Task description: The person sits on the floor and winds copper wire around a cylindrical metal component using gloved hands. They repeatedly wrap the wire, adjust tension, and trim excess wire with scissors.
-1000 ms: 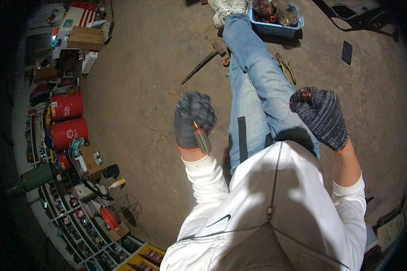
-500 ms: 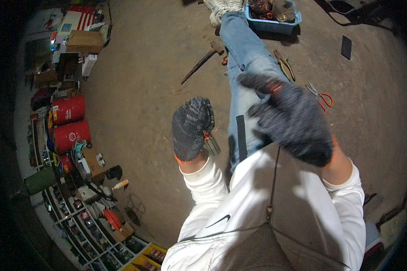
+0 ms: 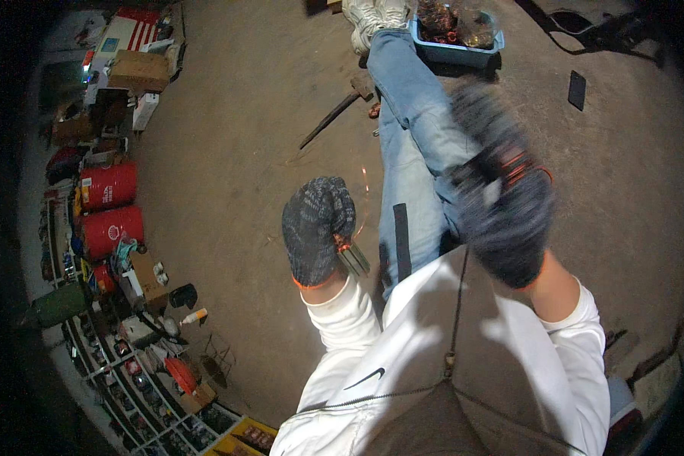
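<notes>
My left hand [image 3: 318, 228], in a dark grey knit glove with an orange cuff, is closed around a small metal core [image 3: 353, 258] with copper windings. The core's grey end sticks out on the thumb side. A thin copper strand [image 3: 366, 179] curves up from beside it. Over my right thigh, my right hand [image 3: 505, 197], gloved alike, is smeared by motion. Copper wire [image 3: 517, 166] shows in several strands among its bent fingers, with a loop poking out at the side. Much of the wire is hidden by the glove.
A hammer [image 3: 334, 114] lies on the floor left of my legs [image 3: 418, 91]. Past my knees stands a blue tub [image 3: 457, 55] holding copper scraps. A black phone [image 3: 577, 90] is on the right. Red drums [image 3: 112, 232] and parts shelves line the left.
My right hand has swung up and turned, blurred, and more copper strands show in it. A copper strand now rises by my left hand, which has barely moved. Pliers and orange-handled scissors are now covered.
</notes>
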Available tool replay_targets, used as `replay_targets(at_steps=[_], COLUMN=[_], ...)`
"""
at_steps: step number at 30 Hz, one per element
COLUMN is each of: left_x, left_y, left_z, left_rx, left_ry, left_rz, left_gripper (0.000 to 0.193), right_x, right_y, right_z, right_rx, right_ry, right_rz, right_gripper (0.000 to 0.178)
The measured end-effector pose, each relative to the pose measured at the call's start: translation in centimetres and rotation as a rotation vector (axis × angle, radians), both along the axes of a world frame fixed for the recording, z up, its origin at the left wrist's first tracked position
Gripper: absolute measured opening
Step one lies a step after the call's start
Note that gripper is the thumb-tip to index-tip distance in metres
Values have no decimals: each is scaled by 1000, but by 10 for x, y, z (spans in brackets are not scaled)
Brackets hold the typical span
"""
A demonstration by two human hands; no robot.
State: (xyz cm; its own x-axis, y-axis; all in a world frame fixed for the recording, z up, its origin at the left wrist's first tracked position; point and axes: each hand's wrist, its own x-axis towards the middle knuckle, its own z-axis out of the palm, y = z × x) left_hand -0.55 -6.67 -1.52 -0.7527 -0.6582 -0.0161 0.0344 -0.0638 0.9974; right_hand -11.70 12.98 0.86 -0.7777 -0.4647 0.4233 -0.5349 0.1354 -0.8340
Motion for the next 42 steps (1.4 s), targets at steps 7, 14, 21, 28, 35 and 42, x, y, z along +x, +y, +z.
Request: replay_targets(at_steps=[7,14,21,28,35,42], left_x=[5,11,-1,-13,-22,-28], left_y=[-13,-1,9,12,19,7], left_z=[15,4,8,26,34,19], left_rx=[-91,-51,-508,-384,-183,350], left_ry=[19,-85,-281,-336,-241,-182], left_rz=[-241,-371,-426,-389,-452,-512], left_gripper=[13,22,19,15,16,17], right_x=[34,12,2,10,14,22], right_y=[-39,-23,-24,-36,-24,-20], right_z=[-20,-17,-33,-38,-32,-26], right_rx=[249,198,19,-13,70,-64], right_ry=[119,479,348,126,62,-312], right_rz=[542,726,846,784,722,689], right_gripper=[15,12,17,33,34,10])
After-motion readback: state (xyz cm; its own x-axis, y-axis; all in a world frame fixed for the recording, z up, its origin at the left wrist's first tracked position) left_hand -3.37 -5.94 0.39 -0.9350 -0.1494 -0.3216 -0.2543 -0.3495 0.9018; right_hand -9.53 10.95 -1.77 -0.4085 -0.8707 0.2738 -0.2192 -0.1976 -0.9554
